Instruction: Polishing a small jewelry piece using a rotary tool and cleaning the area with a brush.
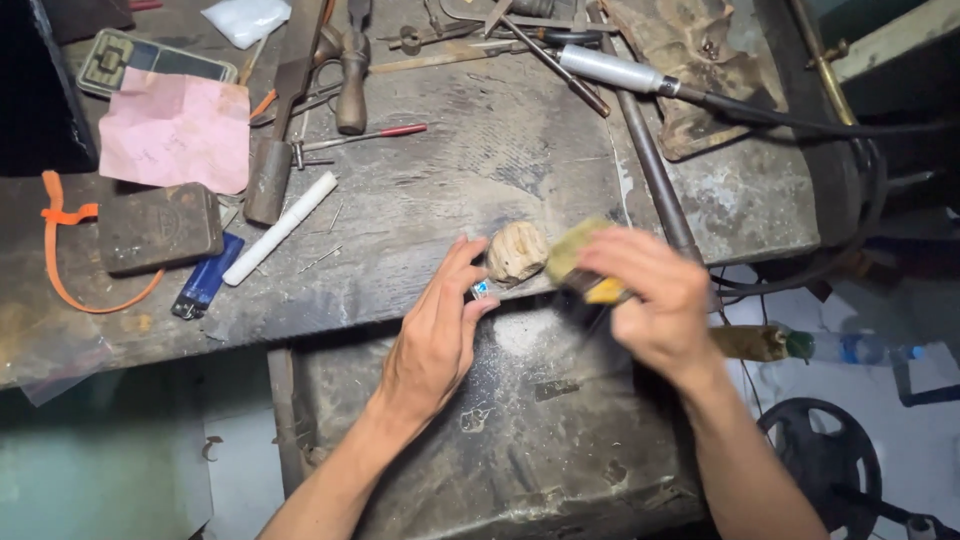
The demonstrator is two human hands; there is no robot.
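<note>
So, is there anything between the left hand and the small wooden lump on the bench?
Nothing visible. The left hand already reaches the wooden lump, its fingers at the lump's left side. The right hand brings a blurred brush in from the other side.
</note>
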